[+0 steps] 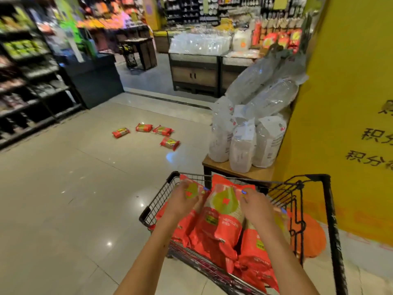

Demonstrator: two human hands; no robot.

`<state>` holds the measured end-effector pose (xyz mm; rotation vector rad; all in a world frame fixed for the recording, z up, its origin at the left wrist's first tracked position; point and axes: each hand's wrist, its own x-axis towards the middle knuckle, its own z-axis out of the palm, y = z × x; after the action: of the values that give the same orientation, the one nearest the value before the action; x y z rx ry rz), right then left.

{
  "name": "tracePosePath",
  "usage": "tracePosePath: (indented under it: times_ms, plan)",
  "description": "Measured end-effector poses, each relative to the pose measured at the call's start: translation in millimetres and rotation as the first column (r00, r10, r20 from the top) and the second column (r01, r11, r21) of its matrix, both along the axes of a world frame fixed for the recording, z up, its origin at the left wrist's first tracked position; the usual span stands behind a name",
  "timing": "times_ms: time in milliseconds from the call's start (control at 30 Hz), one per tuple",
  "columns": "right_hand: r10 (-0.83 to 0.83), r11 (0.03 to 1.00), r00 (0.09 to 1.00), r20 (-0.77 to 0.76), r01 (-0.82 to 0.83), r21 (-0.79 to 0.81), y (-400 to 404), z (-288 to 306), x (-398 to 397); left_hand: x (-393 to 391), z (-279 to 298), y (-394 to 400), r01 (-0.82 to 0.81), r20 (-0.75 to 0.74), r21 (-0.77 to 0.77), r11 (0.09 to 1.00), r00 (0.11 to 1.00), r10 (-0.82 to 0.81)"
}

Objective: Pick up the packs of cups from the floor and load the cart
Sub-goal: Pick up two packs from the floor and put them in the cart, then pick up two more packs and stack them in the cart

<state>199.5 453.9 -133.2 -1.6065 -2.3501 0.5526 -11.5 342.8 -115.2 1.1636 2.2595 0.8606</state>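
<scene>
A black wire cart (pixel 157 199) stands at the bottom of the head view, filled with several red packs of cups. My left hand (pixel 182 201) rests on a red pack (pixel 191 190) at the cart's left side, fingers spread over it. My right hand (pixel 257 205) lies against the right edge of the tall middle pack (pixel 223 205), which stands upright. Farther off on the tiled floor lie several more red packs: one at the left (pixel 120 132), two side by side (pixel 144 127) (pixel 163 130), and one nearer (pixel 169 143).
A low wooden table (pixel 221 167) stacked with clear packs of cups (pixel 265 141) stands just beyond the cart against a yellow wall (pixel 350 103). Dark shelving (pixel 32 81) lines the left. A display counter (pixel 195 73) stands at the back. Pale floor tiles (pixel 74 188) stretch left of the cart.
</scene>
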Motion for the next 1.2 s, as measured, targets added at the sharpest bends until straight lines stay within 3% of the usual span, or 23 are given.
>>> tracePosePath:
  times_ms: [333, 533, 800, 1200]
  plan:
    - [0.389, 0.913, 0.919, 0.063, -0.393, 0.107, -58, 44, -161, -85, 15, -54, -0.105, -0.102, -0.048, 0.993, 0.990, 0.100]
    - [0.525, 0.825, 0.838, 0.149, -0.544, 0.151, -98, 53, -286, -191, 18, -104, -0.132, -0.199, -0.056, 0.990, 0.973, 0.118]
    - [0.567, 0.789, 0.802, 0.187, -0.594, 0.159, -144, 60, -462, -371, 32, -165, -0.120, -0.383, -0.140, 0.983, 0.922, 0.058]
    - [0.579, 0.781, 0.772, 0.261, -0.617, 0.092, -117, 55, -658, -561, 19, -152, -0.099, -0.340, -0.145, 0.984, 0.939, 0.045]
